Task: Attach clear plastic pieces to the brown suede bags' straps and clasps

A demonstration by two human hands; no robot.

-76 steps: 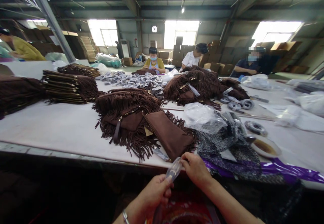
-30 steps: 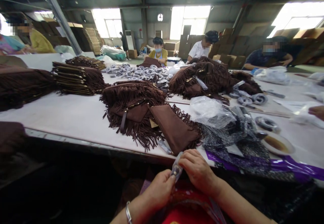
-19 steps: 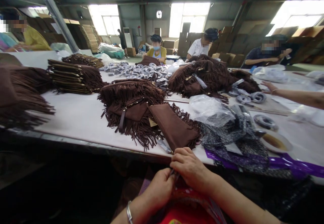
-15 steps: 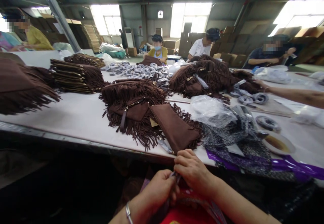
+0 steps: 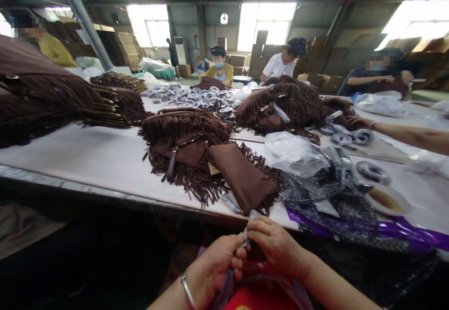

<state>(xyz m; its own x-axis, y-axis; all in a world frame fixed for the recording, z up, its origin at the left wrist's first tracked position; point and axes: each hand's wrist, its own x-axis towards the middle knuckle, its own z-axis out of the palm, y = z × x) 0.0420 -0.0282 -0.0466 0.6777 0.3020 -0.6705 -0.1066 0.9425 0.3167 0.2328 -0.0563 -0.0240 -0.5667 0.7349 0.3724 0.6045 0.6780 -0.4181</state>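
Left hand (image 5: 219, 265) and right hand (image 5: 273, 244) are pinching a small clear plastic bag (image 5: 245, 235), fingers clamped, below the desk (image 5: 98, 160) edge.

Left hand (image 5: 219, 264) and right hand (image 5: 275, 244) pinched together.

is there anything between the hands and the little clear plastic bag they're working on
Nothing visible: the left hand and right hand both pinch the small clear bag directly, just below the table edge.

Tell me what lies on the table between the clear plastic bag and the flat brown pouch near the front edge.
In the head view, between the clear plastic bag and the flat brown pouch lies only dark brown fringe spilling from beneath the pouch, then black-and-white patterned fabric under the bag.
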